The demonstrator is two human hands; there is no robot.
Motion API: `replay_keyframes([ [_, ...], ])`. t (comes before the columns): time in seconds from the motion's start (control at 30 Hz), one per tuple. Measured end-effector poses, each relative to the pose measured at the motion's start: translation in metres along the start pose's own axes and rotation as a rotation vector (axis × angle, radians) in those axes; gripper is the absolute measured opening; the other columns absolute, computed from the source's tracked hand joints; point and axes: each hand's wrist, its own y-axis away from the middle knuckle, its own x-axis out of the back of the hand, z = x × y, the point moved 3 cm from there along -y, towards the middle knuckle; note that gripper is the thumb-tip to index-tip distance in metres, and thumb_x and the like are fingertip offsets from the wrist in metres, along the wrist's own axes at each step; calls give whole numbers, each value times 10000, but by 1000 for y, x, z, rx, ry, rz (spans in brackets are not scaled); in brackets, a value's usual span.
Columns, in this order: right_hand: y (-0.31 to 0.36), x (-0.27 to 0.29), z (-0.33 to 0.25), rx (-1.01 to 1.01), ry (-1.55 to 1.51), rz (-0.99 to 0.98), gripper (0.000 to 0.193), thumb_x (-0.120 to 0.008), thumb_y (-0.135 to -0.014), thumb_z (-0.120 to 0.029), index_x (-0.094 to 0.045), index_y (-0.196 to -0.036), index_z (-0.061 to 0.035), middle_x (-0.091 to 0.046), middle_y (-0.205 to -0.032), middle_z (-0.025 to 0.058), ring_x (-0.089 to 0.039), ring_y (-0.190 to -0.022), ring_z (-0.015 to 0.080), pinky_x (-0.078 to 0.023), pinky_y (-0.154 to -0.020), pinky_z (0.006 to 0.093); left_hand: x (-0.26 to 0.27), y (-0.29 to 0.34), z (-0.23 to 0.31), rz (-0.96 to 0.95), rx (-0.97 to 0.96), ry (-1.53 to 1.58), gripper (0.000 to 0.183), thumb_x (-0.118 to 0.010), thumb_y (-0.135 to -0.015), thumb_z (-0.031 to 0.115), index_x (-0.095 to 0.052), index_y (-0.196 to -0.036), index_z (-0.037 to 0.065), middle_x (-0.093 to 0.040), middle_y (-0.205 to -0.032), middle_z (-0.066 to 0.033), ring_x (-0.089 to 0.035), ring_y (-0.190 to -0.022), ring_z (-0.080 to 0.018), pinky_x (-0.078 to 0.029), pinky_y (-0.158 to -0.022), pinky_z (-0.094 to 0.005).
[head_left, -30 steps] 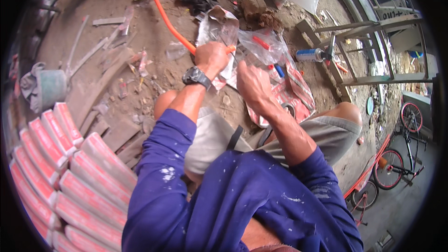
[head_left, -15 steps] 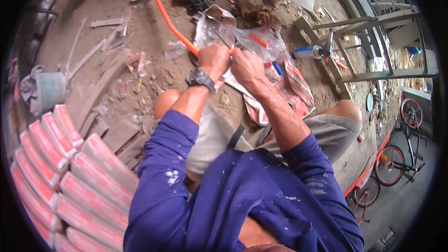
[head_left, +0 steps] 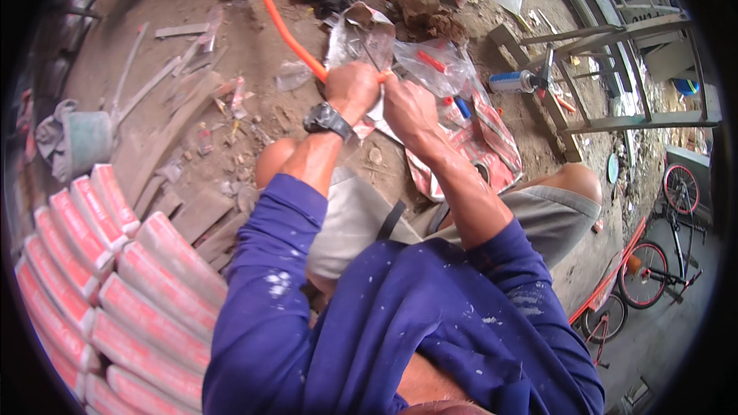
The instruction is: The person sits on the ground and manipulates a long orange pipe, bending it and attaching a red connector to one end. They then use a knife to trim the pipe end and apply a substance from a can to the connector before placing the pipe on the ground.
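An orange flexible pipe (head_left: 286, 34) runs down from the far edge into my closed left hand (head_left: 352, 92). My right hand (head_left: 410, 114) is closed beside it, gripping the short orange stretch that shows between the two fists. A thin dark rod or wire (head_left: 373, 59) sticks out just beyond my hands; which hand holds it, if either, I cannot tell. Below them lies a crumpled red-and-white sack (head_left: 492, 138). On its far part rest a clear plastic bag (head_left: 434, 69), a red piece (head_left: 432, 61) and a small blue piece (head_left: 462, 107).
Stacked red-and-white sacks (head_left: 157, 292) stand at the near left, below a greenish bucket (head_left: 86, 142). A blue-and-white can (head_left: 511, 81) lies on the right near a wooden ladder-like frame (head_left: 630, 121). Bicycles (head_left: 644, 273) are at the far right. Planks and rubble litter the dirt floor.
Both hands remain closed at the pipe, with only a slight shift in position. The whole view has moved a little.
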Motion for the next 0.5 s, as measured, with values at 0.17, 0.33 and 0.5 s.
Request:
replay_keyframes([
  [0.17, 52, 11, -6, -51, 46, -141, 127, -510, -860, -69, -562, -868, 46, -662, -744, 276, -689, -715, 424, -532, -630, 527, -2, 1, -4, -26, 46, 3, 217, -657, -831, 259, -777, -864, 81, -741, -875, -171, -738, -812, -323, -578, -688, -425],
  [0.33, 4, 6, 7, -7, -21, 10, 131, -486, -878, -89, -558, -895, 19, -656, -768, 261, -664, -752, 445, -509, -663, 547, -21, 1, 8, 63, -31, -16, 236, -650, -844, 297, -779, -850, 100, -734, -836, -165, -729, -799, -338, -568, -670, -443],
  [0.5, 33, 4, -4, -52, -11, -97, 128, -505, -863, -68, -581, -909, 25, -660, -769, 258, -665, -718, 435, -517, -621, 545, -1, 5, -3, 16, 41, -5, 256, -646, -859, 310, -770, -837, 88, -730, -838, -173, -725, -791, -348, -571, -676, -442],
])
